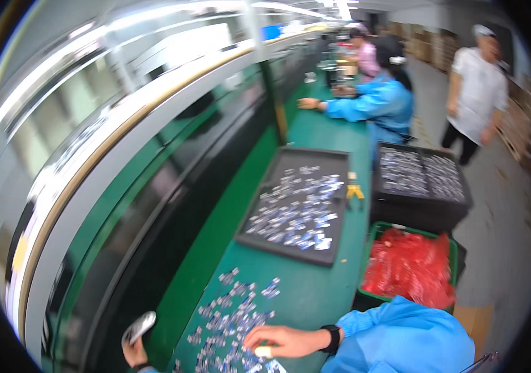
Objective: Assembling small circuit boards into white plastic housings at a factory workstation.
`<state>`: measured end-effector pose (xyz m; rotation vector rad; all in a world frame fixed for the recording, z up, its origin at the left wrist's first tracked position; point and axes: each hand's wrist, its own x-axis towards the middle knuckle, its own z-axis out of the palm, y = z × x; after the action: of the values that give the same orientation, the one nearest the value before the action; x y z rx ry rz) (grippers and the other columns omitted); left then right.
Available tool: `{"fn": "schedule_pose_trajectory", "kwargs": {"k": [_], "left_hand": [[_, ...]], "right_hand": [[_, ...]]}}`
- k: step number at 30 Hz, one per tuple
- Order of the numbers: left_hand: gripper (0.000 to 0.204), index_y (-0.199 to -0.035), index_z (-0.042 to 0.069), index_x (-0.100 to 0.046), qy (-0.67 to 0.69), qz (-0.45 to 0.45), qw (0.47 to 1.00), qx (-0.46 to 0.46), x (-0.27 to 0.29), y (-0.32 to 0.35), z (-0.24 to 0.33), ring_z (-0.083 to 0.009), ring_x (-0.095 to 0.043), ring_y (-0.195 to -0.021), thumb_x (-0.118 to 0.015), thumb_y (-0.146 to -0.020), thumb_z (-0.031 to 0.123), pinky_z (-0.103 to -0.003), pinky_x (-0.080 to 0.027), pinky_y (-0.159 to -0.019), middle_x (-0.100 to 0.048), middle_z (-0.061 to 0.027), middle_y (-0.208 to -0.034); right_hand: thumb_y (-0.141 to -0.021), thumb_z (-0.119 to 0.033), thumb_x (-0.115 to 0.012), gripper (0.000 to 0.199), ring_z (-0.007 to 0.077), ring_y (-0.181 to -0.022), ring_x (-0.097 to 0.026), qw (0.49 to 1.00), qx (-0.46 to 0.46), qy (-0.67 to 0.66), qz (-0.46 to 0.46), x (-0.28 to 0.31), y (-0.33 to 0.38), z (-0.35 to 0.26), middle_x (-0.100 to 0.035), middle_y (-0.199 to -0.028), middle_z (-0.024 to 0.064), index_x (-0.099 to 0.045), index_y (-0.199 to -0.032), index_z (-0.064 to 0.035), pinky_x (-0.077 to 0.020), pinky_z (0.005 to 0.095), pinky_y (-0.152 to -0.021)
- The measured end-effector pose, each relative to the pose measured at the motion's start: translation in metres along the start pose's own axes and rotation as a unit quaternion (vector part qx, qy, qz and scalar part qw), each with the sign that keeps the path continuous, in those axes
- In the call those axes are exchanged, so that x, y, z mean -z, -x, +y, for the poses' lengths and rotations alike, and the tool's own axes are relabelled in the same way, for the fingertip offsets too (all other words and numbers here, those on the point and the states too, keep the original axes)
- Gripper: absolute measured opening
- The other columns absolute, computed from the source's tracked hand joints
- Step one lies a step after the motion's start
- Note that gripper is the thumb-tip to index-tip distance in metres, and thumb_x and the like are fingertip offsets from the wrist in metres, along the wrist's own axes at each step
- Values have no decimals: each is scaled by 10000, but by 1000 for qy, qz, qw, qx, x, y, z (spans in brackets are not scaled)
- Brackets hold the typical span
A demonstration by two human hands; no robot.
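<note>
At lower left, the left hand (133,353) has a shiny oval object (142,326) gripped. At lower centre, the right hand (285,340) lies over small parts (239,306), loosely curved; blur hides whether it holds one. A light touch would likely avoid scattering them.

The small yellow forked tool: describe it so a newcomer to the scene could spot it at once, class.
Find the long green workbench. On it lies a dark rectangular tray of small silvery-blue pieces; the small yellow forked tool lies just outside its right edge. Its bright yellow colour sets it apart from tray and pieces.
</note>
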<state>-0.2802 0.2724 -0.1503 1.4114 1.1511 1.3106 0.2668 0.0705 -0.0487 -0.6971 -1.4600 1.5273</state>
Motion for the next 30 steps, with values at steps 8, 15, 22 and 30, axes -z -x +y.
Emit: {"fn": "schedule_pose_trajectory", "kwargs": {"k": [8,15,22,30], "left_hand": [[398,-1248,-11,-505,335,183,853,355,-105,-3,84,-332,-476,-1223,-582,-897,160,-475,-402,-1024,-509,-189,-1312],[433,-1207,1,-532,431,246,802,332,-52,30,108,-374,-482,-1204,-670,-843,191,-519,-423,-974,-525,-205,-1282],[289,-1110,-16,-524,237,326,891,210,26,136,137,-308,-538,-1002,-558,-903,183,-442,-466,-902,-546,-184,-1132],[440,-1281,-69,-358,151,515,795,282,48,183,126,-401,-579,-947,-530,-917,108,-491,-573,-792,-424,-237,-1173]], "right_hand": [[-936,-211,-561,234,190,-887,-601,991,60,104,64,6,21,-17,-628,-981,83,-608,-1078,-31,-489,335,-766],[-957,-160,-537,225,210,-1071,-529,986,146,72,-36,0,-4,-10,-530,-1161,101,-537,-1125,-11,-429,345,-923],[-882,-62,-590,233,224,-1035,-566,999,32,10,43,12,18,-27,-524,-1168,133,-592,-1101,19,-495,340,-877],[-850,12,-506,170,151,-837,-578,996,-59,20,65,-7,9,-32,-538,-1099,98,-578,-1003,-5,-466,253,-661]]}}
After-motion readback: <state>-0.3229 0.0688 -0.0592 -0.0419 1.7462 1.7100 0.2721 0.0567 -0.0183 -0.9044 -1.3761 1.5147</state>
